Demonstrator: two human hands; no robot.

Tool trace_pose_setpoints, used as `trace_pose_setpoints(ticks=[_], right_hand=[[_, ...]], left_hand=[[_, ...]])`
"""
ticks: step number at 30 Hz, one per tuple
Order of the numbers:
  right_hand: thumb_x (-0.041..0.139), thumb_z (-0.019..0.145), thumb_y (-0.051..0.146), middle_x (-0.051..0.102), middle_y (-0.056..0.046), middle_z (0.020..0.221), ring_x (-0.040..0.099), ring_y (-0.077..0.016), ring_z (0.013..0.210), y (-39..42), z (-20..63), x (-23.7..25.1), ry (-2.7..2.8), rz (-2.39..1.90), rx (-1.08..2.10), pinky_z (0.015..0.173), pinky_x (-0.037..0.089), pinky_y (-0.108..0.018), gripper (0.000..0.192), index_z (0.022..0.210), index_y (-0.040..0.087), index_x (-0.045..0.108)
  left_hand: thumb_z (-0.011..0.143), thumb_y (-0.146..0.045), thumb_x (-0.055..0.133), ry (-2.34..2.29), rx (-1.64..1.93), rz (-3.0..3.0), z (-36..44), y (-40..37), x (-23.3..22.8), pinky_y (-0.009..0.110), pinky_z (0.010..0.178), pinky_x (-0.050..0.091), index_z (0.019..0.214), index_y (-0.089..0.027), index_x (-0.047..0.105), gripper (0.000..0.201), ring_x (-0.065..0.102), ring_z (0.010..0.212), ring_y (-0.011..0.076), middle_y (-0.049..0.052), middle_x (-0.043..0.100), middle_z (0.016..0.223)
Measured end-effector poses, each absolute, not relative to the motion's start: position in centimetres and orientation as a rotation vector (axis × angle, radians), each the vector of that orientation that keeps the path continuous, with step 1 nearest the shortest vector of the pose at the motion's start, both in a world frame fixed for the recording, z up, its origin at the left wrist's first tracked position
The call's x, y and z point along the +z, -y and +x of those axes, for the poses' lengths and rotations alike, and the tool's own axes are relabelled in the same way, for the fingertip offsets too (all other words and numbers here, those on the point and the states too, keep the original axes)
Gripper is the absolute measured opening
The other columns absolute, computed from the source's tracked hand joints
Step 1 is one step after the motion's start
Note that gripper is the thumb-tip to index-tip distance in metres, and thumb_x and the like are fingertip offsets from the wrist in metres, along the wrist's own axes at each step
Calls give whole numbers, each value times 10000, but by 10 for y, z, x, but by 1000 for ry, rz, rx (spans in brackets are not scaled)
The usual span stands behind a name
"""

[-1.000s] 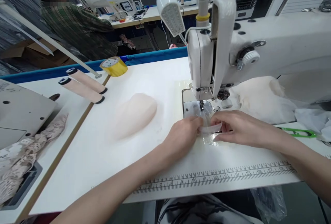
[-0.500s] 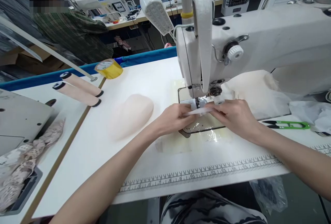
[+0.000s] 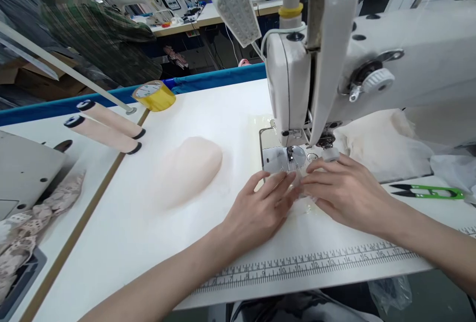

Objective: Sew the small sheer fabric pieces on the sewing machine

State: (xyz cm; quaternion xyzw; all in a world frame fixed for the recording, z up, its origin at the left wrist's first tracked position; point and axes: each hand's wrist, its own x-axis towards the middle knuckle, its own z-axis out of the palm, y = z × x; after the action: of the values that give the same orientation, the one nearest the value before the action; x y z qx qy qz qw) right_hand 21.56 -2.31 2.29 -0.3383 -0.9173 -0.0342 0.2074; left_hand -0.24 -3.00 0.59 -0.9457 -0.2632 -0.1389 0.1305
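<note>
A small translucent strip of fabric (image 3: 299,183) lies flat on the needle plate (image 3: 277,158) of a white sewing machine (image 3: 334,79), just in front of the presser foot (image 3: 290,152); it is so sheer that its edges are hard to make out and it may be folded. The left hand (image 3: 260,208) rests at the strip's 8 o'clock, fingers spread and laid flat, fingertips pressing its near edge. The right hand (image 3: 344,190) comes in from 4 o'clock, fingers extended and slightly fanned, also pressing down rather than pinching. To do this step well, both sets of fingertips should probably hold the piece flat and square to the foot while staying clear of the needle at 12 o'clock. Open tabletop (image 3: 208,114) lies toward 9 and 10 o'clock, where a pale moulded foam cup (image 3: 189,166) sits well apart. Beyond it are two thread cones (image 3: 106,126) lying on their sides and a yellow tape roll (image 3: 154,95). At 3 o'clock, green thread snips (image 3: 431,192) lie near the right forearm, with cream fabric (image 3: 379,143) heaped behind. A printed ruler (image 3: 316,262) marks the table's near edge at 6 o'clock. Another person (image 3: 96,34) stands far off at 10 o'clock.
</note>
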Motion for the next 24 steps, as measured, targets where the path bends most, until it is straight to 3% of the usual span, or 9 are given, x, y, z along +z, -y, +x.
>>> trace_pose_setpoints(ticks=[4,14,24], right_hand=[[461,862,65,737,3,833,625,-171,906,24,216,24,2566,-944,-107,825,384,-339,276,823,179,709],[472,865,62,744,15,863,648,-155,820,17,215,18,2523,-934,-162,863,366,-335,265,833,177,708],[467,859,75,750,5,875,643,-163,723,2,215,7,2461,-970,-347,866,386,-351,273,877,189,714]], left_hand=[[925,-228,475,781,-370,-2796,-4,30,7,524,1113,283,1254,-127,556,353,520,1228,248,139,597,1272],[929,-232,459,847,-373,-2808,-4,20,3,621,1126,210,1288,-138,535,378,535,1219,268,148,588,1281],[933,-184,437,907,-413,-2783,-2,-1,0,629,1129,190,1279,-144,546,365,561,1189,261,154,609,1249]])
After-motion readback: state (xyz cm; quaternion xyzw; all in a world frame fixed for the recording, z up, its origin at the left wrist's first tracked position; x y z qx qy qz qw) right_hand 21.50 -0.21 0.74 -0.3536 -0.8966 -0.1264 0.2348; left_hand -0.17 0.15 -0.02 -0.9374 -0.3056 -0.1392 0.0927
